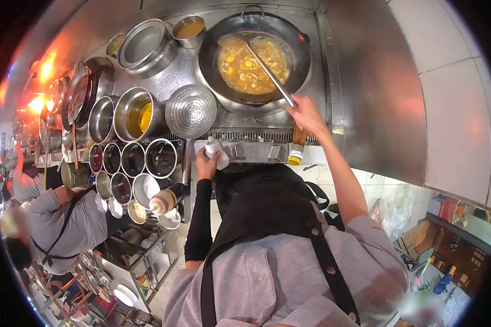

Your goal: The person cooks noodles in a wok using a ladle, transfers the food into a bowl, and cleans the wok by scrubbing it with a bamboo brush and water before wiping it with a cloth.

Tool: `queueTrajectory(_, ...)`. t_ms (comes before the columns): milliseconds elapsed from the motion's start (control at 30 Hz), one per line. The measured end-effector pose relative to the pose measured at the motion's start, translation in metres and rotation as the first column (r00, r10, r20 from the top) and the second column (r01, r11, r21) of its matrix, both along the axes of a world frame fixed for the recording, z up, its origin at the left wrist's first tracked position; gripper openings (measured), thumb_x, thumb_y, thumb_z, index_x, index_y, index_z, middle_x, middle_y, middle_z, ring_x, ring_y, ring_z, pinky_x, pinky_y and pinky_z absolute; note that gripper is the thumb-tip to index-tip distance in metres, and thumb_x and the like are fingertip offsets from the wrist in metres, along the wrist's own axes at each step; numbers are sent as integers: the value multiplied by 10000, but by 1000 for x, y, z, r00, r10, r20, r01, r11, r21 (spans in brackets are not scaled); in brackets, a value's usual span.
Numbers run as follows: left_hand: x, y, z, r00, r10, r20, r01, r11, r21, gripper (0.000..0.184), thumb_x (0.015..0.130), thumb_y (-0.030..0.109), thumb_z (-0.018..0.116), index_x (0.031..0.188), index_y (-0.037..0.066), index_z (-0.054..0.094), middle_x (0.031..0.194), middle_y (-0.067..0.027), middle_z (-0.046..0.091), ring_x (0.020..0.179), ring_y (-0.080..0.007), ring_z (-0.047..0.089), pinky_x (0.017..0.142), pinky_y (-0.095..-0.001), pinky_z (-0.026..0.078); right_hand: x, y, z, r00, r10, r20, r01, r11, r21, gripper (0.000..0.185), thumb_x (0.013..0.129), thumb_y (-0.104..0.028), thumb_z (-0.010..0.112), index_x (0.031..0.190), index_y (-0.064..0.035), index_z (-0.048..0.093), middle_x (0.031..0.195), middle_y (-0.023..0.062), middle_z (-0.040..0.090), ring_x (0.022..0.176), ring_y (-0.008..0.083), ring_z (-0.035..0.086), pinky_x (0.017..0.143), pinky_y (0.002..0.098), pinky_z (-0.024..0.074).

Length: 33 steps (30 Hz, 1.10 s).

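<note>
The ladle (269, 72) is best drawn low and slowly through the broth (253, 70), so that the pieces are turned without being splashed over the wok (208, 61); its handle is grasped near the end by the right hand (306, 115), and its head seems to be sunk at the far left of the liquid; a white cloth (222, 158) is gripped by the left hand (204, 164) at the near stove edge, though what is wrapped in it cannot be told; the wok is set at the far side, right of the perforated strainer (191, 110); the broth is coloured yellow-brown, dotted with pale and bright yellow pieces
</note>
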State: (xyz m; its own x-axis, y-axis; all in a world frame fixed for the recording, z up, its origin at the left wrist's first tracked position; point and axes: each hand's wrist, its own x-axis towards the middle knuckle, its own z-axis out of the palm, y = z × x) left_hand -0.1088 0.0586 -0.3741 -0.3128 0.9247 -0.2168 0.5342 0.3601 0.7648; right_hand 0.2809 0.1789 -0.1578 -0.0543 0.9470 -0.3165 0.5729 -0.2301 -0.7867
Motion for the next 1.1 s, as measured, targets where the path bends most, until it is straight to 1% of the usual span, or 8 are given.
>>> queueTrajectory(200, 4, -25, 108, 608, 186, 772, -15, 975, -222, 291, 925, 156, 634, 1143, -29, 688, 1039, -81, 734, 907, -181, 700, 823, -329, 552, 8, -18, -13, 970, -234, 64, 223, 964, 148, 207, 869, -107, 699, 1003, 49, 674, 649, 223, 628, 604, 355, 664, 631, 458, 505)
queueTrajectory(233, 8, -33, 118, 527, 277, 804, -82, 957, -277, 353, 914, 163, 615, 1193, -48, 662, 1087, -114, 726, 959, -227, 702, 882, -383, 555, 13, -12, -22, 969, -239, 66, 218, 947, 236, 197, 880, -109, 677, 996, 50, 665, 693, 256, 654, 651, 408, 683, 652, 479, 518)
queueTrajectory(300, 24, -35, 166, -37, 297, 954, 25, 955, -297, 618, 851, 212, 595, 1389, -84, 532, 1280, -236, 660, 1144, -409, 662, 1074, -645, 461, 19, -1, -21, 953, -247, 177, 189, 938, 289, 220, 887, -109, 654, 1054, 34, 667, 744, 283, 667, 717, 441, 694, 687, 520, 531)
queueTrajectory(467, 66, -16, 230, -265, 141, 954, 261, 963, -69, 907, 802, 324, 602, 1572, -56, 313, 1502, -323, 468, 1444, -578, 352, 1144, -751, 300, 12, 11, -18, 908, -212, 360, 75, 931, 359, 404, 889, -78, 614, 1289, -18, 620, 814, 320, 682, 816, 475, 705, 754, 573, 563)
queueTrajectory(700, 85, -6, 229, -88, 73, 993, 321, 946, -41, 829, 899, 448, 644, 1512, -53, 398, 1257, -279, 615, 1031, -349, 664, 782, -460, 591, -30, -16, -78, 844, 12, 537, -167, 956, 240, 793, 849, 21, 569, 1599, -124, 353, 1069, 359, 632, 828, 530, 697, 736, 594, 581)
queueTrajectory(833, 96, -4, 217, 114, 104, 988, 259, 957, -131, 693, 943, 404, 624, 1436, -59, 473, 1148, -221, 663, 946, -319, 678, 753, -428, 576, -30, -36, -84, 904, 54, 424, -178, 949, 259, 605, 951, -89, 597, 1533, -88, 433, 1199, 350, 585, 865, 511, 688, 774, 588, 557)
queueTrajectory(933, 107, -5, 211, 278, 132, 952, 101, 981, -165, 615, 946, 290, 651, 1440, -32, 476, 1207, -176, 661, 1052, -297, 674, 907, -420, 561, -33, -51, -43, 868, -106, 484, -248, 753, 610, 352, 990, -184, 616, 1315, -48, 601, 1174, 309, 597, 846, 482, 666, 781, 550, 547)
queueTrajectory(1100, 119, 2, 233, 405, -55, 913, 82, 996, 24, 617, 915, 227, 676, 1451, 29, 441, 1327, -141, 598, 1213, -258, 595, 1065, -388, 453, -66, -93, 38, 944, 201, -260, -93, 922, 375, 109, 960, -108, 677, 954, -4, 645, 810, 115, 651, 795, 294, 672, 715, 416, 533)
